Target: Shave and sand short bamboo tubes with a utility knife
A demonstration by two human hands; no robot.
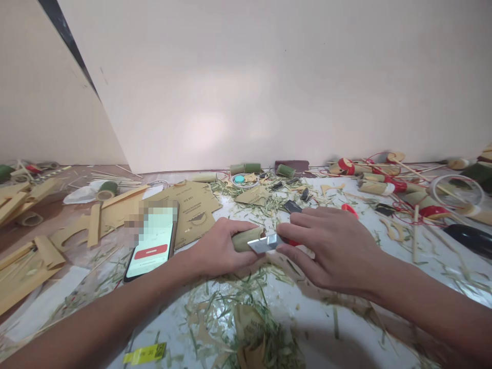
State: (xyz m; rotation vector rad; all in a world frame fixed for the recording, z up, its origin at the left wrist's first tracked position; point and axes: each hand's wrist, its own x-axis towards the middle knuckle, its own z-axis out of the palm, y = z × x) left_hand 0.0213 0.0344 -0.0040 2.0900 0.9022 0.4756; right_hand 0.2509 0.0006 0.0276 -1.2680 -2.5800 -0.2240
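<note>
My left hand [221, 248] is wrapped round a short piece of green bamboo [246, 239], which lies sideways just above the littered surface. In my right hand [332, 248] is a utility knife [264, 243], its flat metal blade pointing left across the near side of the bamboo, by its right end. A bit of the knife's red body shows beneath my fingers; the rest is covered by the hand. Green bamboo shavings [249, 292] lie in a heap below both hands, with a crumpled scrap of sandpaper [249, 323] among them.
A phone [152, 246] with a lit screen leans left of my left hand, beside brown sandpaper sheets [192, 210]. Bamboo pieces, red string and a clear tape roll [456, 190] crowd the right. Wooden strips [23, 205] lie far left. A pale wall [269, 87] stands behind.
</note>
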